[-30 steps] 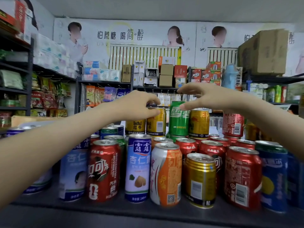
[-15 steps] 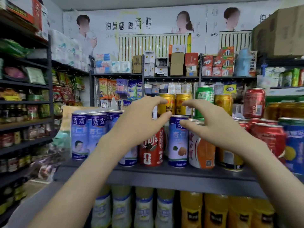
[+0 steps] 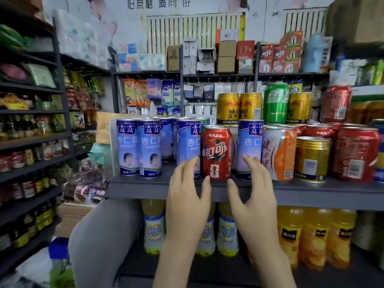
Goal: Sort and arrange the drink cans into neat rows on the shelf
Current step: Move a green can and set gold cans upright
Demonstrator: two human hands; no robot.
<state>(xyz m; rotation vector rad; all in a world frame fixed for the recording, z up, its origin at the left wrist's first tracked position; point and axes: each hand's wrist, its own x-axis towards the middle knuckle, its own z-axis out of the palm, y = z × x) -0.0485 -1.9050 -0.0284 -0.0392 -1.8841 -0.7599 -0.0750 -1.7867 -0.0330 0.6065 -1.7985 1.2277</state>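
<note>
Fingers (image 3: 192, 165) of left hand (image 3: 187, 201) and right hand (image 3: 254, 201), spread and empty, flank the red can (image 3: 216, 149).

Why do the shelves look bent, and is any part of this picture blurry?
Head view: the wide lens bows the left shelf post; the red cola can in the centre is sharp, while the snack packets at the left edge are smeared; lighting is even, with mild sheen on the gold can.

The gold can (image 3: 228, 108) reads "RedBull 红牛"; the blue can (image 3: 127, 146) reads "杏仁"
</note>
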